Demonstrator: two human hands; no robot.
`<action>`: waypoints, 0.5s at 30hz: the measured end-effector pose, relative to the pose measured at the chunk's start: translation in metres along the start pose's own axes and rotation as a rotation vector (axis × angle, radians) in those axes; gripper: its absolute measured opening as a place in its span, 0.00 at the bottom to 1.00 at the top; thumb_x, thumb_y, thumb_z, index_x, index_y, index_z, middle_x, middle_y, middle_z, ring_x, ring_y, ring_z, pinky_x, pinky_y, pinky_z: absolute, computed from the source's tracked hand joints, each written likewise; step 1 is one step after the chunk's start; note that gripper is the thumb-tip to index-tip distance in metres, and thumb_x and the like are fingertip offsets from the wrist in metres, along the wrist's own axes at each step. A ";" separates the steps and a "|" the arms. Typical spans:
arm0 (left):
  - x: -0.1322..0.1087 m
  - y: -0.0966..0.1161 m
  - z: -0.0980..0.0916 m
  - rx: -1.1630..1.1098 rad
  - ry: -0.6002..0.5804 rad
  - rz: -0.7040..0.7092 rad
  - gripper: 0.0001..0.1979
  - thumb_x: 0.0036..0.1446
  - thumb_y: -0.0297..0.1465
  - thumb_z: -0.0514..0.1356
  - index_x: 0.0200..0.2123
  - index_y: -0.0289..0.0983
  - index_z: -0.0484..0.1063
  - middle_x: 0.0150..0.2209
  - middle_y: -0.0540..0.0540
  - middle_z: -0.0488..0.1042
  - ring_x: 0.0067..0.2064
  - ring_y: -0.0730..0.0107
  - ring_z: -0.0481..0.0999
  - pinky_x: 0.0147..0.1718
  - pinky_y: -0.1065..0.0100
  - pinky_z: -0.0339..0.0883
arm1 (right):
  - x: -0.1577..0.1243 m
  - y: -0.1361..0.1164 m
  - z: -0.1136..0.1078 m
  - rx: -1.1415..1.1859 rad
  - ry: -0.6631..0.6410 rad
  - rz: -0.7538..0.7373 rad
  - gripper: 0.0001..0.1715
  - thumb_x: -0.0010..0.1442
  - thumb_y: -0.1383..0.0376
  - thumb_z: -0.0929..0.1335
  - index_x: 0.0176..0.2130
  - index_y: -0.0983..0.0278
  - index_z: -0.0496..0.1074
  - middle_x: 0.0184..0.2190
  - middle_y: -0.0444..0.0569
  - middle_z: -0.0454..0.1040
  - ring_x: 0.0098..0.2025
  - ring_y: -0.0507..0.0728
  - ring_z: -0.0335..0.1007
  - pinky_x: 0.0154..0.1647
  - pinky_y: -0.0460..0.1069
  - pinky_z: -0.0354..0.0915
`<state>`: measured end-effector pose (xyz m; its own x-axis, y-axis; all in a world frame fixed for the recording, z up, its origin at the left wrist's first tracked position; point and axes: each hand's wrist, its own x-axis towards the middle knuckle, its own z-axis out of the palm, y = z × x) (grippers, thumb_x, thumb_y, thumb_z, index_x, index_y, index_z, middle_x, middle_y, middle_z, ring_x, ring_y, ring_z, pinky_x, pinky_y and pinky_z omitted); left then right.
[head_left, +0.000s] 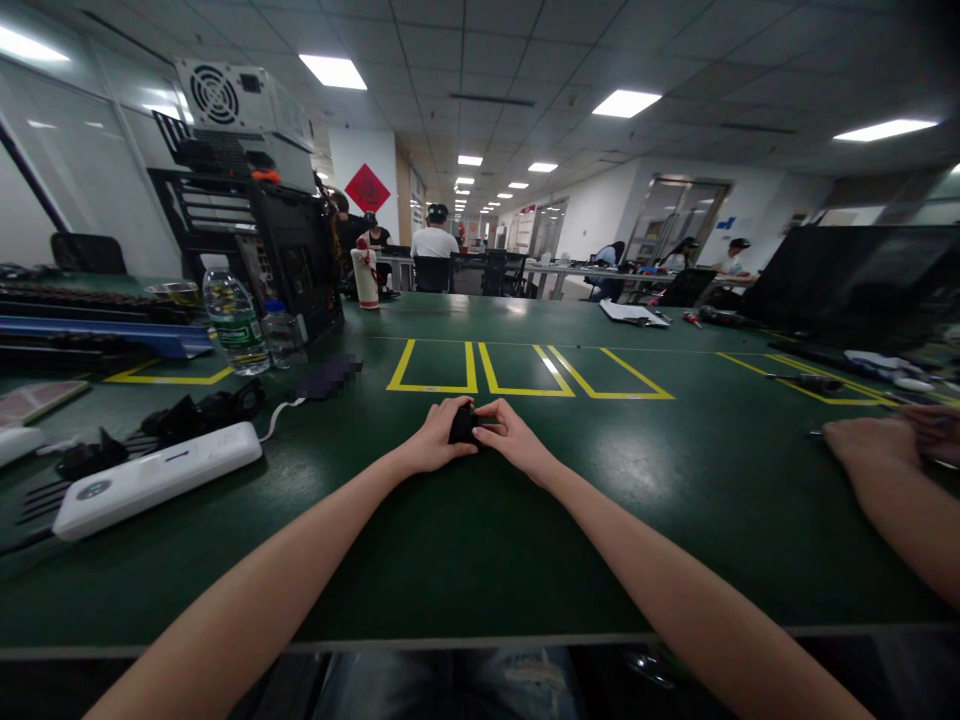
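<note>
black object (463, 424) in left hand (435, 439)

Ceiling lights (332, 71), black chairs (433, 274) and long desks (546, 268) show an office.

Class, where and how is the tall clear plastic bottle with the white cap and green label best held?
Probably hold the tall bottle around its labelled body, from the near side: it stands upright, with a smaller clear blue-capped bottle close on its right and a black computer case behind.
</note>
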<state>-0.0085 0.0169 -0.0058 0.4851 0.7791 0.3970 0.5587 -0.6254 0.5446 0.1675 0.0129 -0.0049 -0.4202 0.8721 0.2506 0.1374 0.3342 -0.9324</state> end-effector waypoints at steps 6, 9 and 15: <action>0.001 -0.003 0.003 0.030 0.023 0.026 0.34 0.44 0.35 0.61 0.53 0.37 0.50 0.51 0.41 0.57 0.49 0.56 0.58 0.48 0.55 0.54 | 0.003 0.003 -0.001 -0.006 0.007 0.028 0.20 0.50 0.63 0.65 0.44 0.61 0.59 0.44 0.48 0.62 0.48 0.55 0.62 0.49 0.55 0.58; 0.000 -0.002 0.002 0.023 0.019 0.017 0.34 0.45 0.35 0.61 0.53 0.38 0.49 0.51 0.42 0.57 0.50 0.56 0.58 0.48 0.55 0.55 | 0.003 0.004 -0.001 -0.005 -0.015 0.033 0.19 0.49 0.64 0.66 0.42 0.61 0.60 0.45 0.48 0.62 0.47 0.56 0.62 0.48 0.56 0.59; 0.000 0.001 -0.001 0.000 0.008 0.005 0.33 0.45 0.34 0.60 0.53 0.39 0.49 0.51 0.43 0.57 0.50 0.56 0.59 0.48 0.55 0.55 | 0.001 0.004 -0.001 -0.009 0.025 0.003 0.16 0.47 0.66 0.67 0.38 0.62 0.60 0.42 0.46 0.63 0.47 0.56 0.62 0.48 0.55 0.59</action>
<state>-0.0080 0.0161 -0.0044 0.4825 0.7762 0.4058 0.5566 -0.6295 0.5422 0.1683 0.0158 -0.0077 -0.3975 0.8817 0.2541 0.1464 0.3343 -0.9310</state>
